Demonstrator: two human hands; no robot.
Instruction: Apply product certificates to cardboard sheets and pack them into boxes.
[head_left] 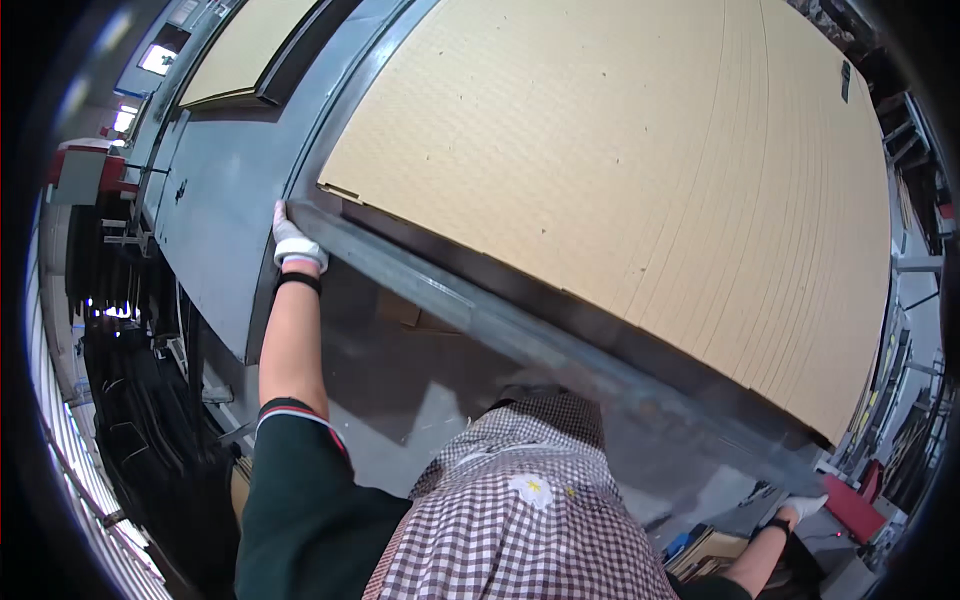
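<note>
A long grey metal bar runs slantwise in front of me, along the near edge of a large tan cardboard sheet. Its right part is blurred. My left hand, in a white glove, is closed around the bar's left end, with one digit pointing up beside it. Far to the right, my right hand, also in a white glove, grips the bar's other end, though its fingers show only partly. The cardboard lies flat, with several scored lines on its right side and small marks scattered over it.
A grey metal table surface lies to the left, bearing another cardboard piece with a dark edge. A red box-like object is just beyond my right hand. Dark stacked material stands at far left. Racks line the right side.
</note>
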